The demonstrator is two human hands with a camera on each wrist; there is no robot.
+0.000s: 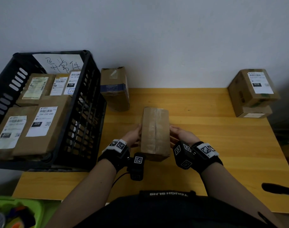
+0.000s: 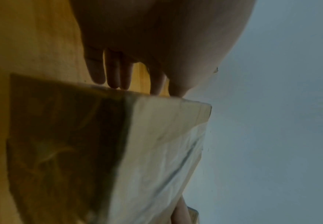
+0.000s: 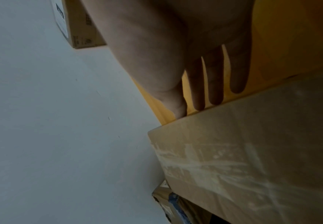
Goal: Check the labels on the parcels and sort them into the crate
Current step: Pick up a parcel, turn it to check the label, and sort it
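taped brown cardboard parcel (image 1: 155,134) between hands, long axis pointing away (label unseen) | left hand (image 1: 133,135), right hand (image 1: 181,134): straight fingers pressing its sides | black plastic crate (image 1: 84,112) left

Bare forearms here, each with a black wrist strap (image 1: 117,160) carrying white blocks printed with square black-and-white markers. A black camera pod (image 1: 136,167) hangs off the left strap, thin cable trailing. Dark top, its white lettering (image 1: 168,194) upside down.

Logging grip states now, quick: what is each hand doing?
Left hand: open, straight fingers pressed against the left side of the taped parcel.
Right hand: open, straight fingers pressed against its right side.
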